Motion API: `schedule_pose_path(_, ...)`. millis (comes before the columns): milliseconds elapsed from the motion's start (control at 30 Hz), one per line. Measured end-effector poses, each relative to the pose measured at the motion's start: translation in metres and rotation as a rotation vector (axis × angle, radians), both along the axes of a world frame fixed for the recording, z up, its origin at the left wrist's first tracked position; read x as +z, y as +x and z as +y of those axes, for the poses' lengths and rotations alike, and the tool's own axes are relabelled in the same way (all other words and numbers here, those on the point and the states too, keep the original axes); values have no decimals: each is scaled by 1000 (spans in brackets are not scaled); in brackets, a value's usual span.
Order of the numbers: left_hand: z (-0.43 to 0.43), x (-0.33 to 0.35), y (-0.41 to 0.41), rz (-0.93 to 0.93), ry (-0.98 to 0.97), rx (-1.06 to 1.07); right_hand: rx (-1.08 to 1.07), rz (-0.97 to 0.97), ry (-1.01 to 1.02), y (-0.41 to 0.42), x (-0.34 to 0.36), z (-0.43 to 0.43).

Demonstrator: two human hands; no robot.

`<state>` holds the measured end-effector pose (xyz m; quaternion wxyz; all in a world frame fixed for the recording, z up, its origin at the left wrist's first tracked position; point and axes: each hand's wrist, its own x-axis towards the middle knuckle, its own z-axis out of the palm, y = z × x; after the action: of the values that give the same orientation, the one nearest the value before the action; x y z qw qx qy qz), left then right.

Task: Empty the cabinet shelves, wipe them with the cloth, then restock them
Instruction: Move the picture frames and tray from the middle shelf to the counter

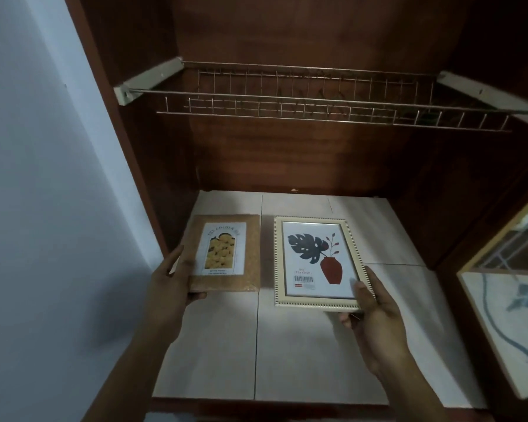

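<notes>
The left grip (171,287) clasps the lower left corner of a brown photo frame (226,254), and the right grip (375,315) holds the lower right corner of a cream beaded photo frame (314,263). The frames lie side by side, apart, over the tiled cabinet shelf (287,360), with a wire rack (317,108) above them.

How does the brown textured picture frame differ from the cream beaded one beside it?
The brown textured picture frame has a wide border round a yellow print; the cream beaded picture frame has a narrow border round a red vase print. The left hand grips the brown, the right hand the cream. Both lie face up.
</notes>
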<state>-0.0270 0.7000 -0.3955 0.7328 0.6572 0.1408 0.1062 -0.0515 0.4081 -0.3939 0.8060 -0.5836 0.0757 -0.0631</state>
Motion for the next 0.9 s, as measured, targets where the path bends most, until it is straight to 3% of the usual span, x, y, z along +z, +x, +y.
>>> schedule_pose_path(900,12,-32,116,148,64,18,-13,76,-50,118,-34,14)
